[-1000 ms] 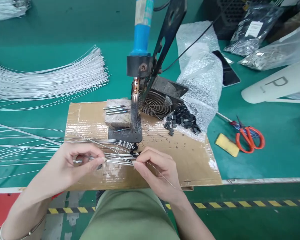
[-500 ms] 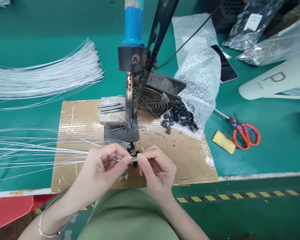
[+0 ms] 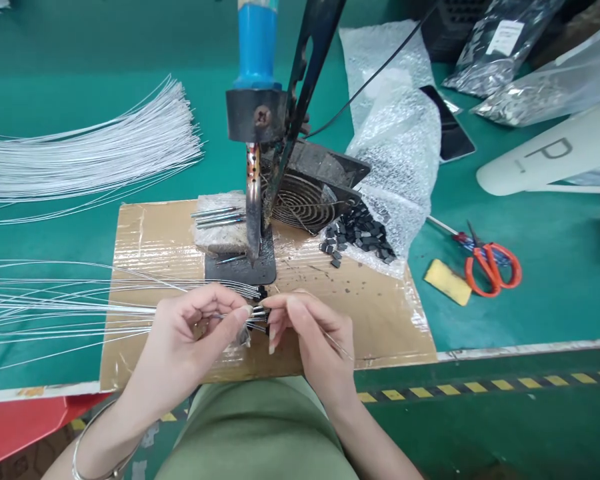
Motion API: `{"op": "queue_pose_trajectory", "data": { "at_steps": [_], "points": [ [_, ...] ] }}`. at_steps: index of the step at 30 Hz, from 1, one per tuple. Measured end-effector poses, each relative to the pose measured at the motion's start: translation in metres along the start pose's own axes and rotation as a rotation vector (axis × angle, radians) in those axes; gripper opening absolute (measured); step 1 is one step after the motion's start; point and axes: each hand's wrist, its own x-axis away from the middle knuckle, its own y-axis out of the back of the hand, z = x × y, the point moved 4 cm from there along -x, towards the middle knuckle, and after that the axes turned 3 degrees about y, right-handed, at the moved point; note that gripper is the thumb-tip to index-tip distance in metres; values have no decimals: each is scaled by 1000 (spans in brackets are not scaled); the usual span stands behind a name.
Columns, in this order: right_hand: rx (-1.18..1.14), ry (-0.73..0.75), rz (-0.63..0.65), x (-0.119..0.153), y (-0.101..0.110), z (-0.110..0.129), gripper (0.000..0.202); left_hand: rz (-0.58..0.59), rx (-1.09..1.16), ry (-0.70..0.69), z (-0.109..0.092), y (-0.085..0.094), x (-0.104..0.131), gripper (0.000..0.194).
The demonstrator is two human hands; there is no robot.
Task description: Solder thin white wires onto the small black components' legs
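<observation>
Nearest of all, the green cloth (image 3: 260,433) of the lap, and just beyond it both hands were busy over the cardboard (image 3: 380,337)! The left hand (image 3: 193,333) had thumb and forefinger pinching white wires (image 3: 130,310) close to their ends, the long tails streaming away across the table (image 3: 555,313). Right beside it, the right hand (image 3: 323,327) had its fingers curled about a thin strand (image 3: 337,345), forefinger reaching to those wire ends; whether it touched them, you could not tell. Just behind the fingertips, more wires lay with black tips (image 3: 263,293). Further on hung the iron (image 3: 253,200), pointing down over a black plate (image 3: 265,267), a pale block (image 3: 223,238) at its side. To the right sat the sponge (image 3: 447,282), the scissors (image 3: 493,270) and a heap of black bits (image 3: 357,230); behind that heap, a fan (image 3: 305,200) and bubble wrap (image 3: 395,160). Far left, a thick bundle (image 3: 95,150) of white wires fanned out; far right, bags (image 3: 505,57) lined the back.
</observation>
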Motion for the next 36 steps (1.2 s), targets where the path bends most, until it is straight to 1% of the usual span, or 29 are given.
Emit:
{"op": "queue_pose_trajectory", "data": {
  "at_steps": [2,5,12,18,25,29,33,36],
  "points": [
    [41,21,30,1,-5,3,17,-2,6,-6,-1,0,0,12],
    [106,60,23,1,-8,7,8,-15,-10,-9,-1,1,1,12],
    [130,103,8,0,-7,9,11,-49,-27,-26,0,2,2,10],
    [155,129,19,-1,-4,9,13,-47,-24,-13,1,1,1,10],
    [-45,-39,57,-3,-6,-1,13,-32,-28,42,7,0,2,16],
    [-143,-88,62,-4,-8,-5,11,-46,-47,33,6,-1,4,15],
    [-184,-131,47,-4,-10,-7,9,-71,-74,16,6,-1,6,15],
    [-200,-138,40,-3,-10,-8,7,-47,-96,-15,10,0,6,15]
  ]
}}
